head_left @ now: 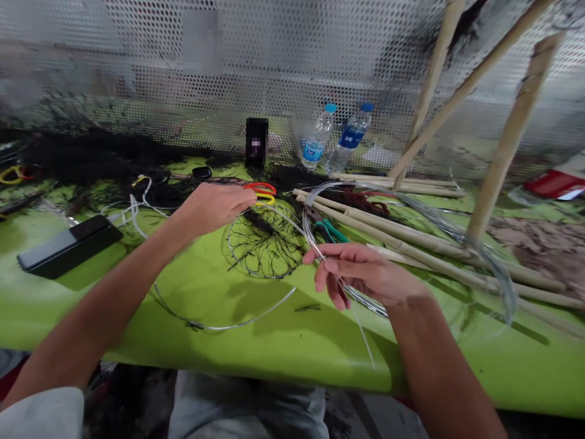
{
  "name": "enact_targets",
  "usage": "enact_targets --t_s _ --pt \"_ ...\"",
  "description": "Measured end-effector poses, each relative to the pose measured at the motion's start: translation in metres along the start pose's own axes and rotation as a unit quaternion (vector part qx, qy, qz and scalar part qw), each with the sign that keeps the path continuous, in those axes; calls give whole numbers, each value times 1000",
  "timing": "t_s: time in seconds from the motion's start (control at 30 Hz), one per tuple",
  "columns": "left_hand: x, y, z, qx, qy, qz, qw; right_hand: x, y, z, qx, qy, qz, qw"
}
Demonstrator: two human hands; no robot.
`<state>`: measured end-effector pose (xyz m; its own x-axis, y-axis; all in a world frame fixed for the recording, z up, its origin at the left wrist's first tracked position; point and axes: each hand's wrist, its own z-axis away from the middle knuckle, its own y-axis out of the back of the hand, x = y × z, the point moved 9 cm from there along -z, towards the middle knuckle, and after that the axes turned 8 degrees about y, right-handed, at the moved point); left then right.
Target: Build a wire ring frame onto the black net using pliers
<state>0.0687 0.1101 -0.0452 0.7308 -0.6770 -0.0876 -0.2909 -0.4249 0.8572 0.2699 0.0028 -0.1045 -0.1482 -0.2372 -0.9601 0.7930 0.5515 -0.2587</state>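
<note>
My left hand (217, 209) is closed in a pinch on a thin silvery wire (292, 221), which arcs across toward my right hand. Its fingertips sit beside scissors (265, 198) with red and yellow handles. My right hand (356, 271) is closed around one side of a large coil of wire (315, 204); a loose end hangs below the fingers. Between the hands lies a round wire hoop with black branching strands (269, 241). Nearer me, a curved length of wire (247, 324) with a small dark binding rests on the green table (192, 360).
Green-handled pliers (337, 231) and several bamboo poles (388, 235) lie on the right, with upright poles behind. Two water bottles (316, 143) and a phone (256, 143) stand by the perforated metal screen (283, 61). A black box (68, 244) and white cables are at left.
</note>
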Motion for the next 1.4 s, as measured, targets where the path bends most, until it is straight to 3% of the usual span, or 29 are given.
enact_targets --t_s 0.13,0.2,0.3,0.43,0.5,0.6,0.77,1.07,1.27,1.4 --pt "-6 -3 1 3 5 4 1000 -1 3 -2 6 9 22 1000" --pt "2 -5 1 7 2 6 1000 0 5 -5 18 7 26 999" --pt "36 -8 0 13 -37 13 999 6 6 -10 31 -4 34 999" --pt "100 -11 2 -6 -156 29 987 14 3 -14 42 -13 49 998" --pt "114 -12 2 -20 -195 30 980 16 1 -15 50 -8 58 997" --pt "108 -13 -1 -32 -196 22 980 15 1 -14 68 1 77 995" --pt "86 -17 3 -60 -144 23 987 13 9 -16 74 6 133 988" --pt "99 -36 10 -123 -53 108 985 3 22 -29 55 51 242 967" --pt "91 -51 14 -159 -42 160 973 9 22 -30 39 60 289 955" --pt "98 -54 16 -162 -52 151 974 10 18 -37 39 54 358 931"
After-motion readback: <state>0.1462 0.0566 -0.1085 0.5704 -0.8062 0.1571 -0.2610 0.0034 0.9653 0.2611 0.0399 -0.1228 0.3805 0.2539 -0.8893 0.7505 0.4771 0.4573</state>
